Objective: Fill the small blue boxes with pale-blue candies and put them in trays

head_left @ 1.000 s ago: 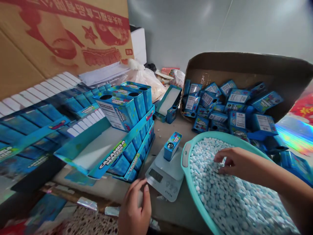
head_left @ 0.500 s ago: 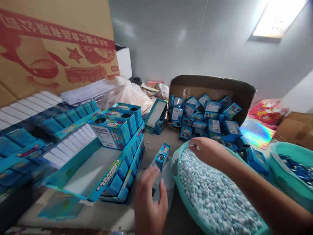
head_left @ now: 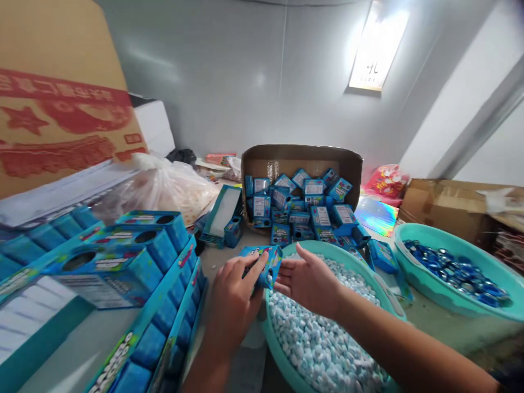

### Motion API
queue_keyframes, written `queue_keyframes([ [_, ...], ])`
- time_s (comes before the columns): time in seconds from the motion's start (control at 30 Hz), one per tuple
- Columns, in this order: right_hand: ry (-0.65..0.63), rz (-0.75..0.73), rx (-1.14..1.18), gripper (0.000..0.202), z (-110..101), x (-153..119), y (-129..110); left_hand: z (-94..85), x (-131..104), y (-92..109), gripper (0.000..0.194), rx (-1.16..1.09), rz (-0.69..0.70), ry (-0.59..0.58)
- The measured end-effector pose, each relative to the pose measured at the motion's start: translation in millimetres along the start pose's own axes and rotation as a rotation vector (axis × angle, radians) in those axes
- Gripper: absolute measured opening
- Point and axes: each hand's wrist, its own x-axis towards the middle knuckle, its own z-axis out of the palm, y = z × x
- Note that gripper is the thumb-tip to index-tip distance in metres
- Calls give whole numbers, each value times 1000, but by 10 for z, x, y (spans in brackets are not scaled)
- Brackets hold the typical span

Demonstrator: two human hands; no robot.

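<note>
In my left hand [head_left: 233, 289] is a small blue candy box [head_left: 271, 266], tilted at the left rim of a teal basin. The fingers of that hand wrap over the box's top. Beside the box, my right hand [head_left: 313, 278] is open, with its palm turned toward the box and its fingers stretched out. Its fingertips are close to the box's right side; whether they touch it I cannot tell. Below my right hand, the teal basin [head_left: 379, 273] is full of small pale blue and white candies [head_left: 323, 338].
On the left, filled display trays [head_left: 164, 322] are stacked, with several blue boxes on top. A cardboard carton [head_left: 303, 155] of blue boxes lies behind the basin. Another teal basin [head_left: 446, 297], at right, holds shiny blue lids. A tied plastic bag [head_left: 164, 188] sits at the back left.
My left hand has picked the blue box up off the table. My right hand has come from the basin's far rim to the box and opened. The view has swung right.
</note>
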Motion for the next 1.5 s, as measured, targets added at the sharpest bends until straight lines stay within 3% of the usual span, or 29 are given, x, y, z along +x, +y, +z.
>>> queue_keyframes([
  [0.13,-6,34,54,68,-43,25,-30,153,1,18,52,74,21,-3],
  [0.3,-17,18,41,62,-51,71,33,258,-136,87,43,199,-5,165],
  [0.4,72,-9,-72,55,-92,72,43,258,-186,56,41,173,-31,217],
  [0.5,177,-139,-491,41,-180,37,10,247,-245,-10,42,115,-127,252],
  [0.6,307,-358,-1270,35,-264,-23,-23,218,-341,-67,40,50,-219,295],
  [0.7,434,-400,-1832,36,-306,-77,-32,192,-468,-89,38,-43,-315,309],
  [0.87,514,-360,-2117,41,-264,-79,-179,253,-670,-110,35,-125,-470,323],
  [0.97,404,-440,-2241,40,-164,100,-432,311,-743,-157,34,-122,-518,326],
  [1.07,238,-318,-2400,36,-29,519,-681,334,-787,-220,31,-83,-517,332],
  [1.2,155,-69,-2447,27,63,1239,-779,335,-855,-294,31,-70,-560,317],
  [1.37,217,276,-2480,22,-59,1754,-686,341,-901,-289,34,-149,-600,290],
  [1.5,319,314,-2415,30,-190,1834,-649,327,-872,-221,31,-184,-627,290],
])
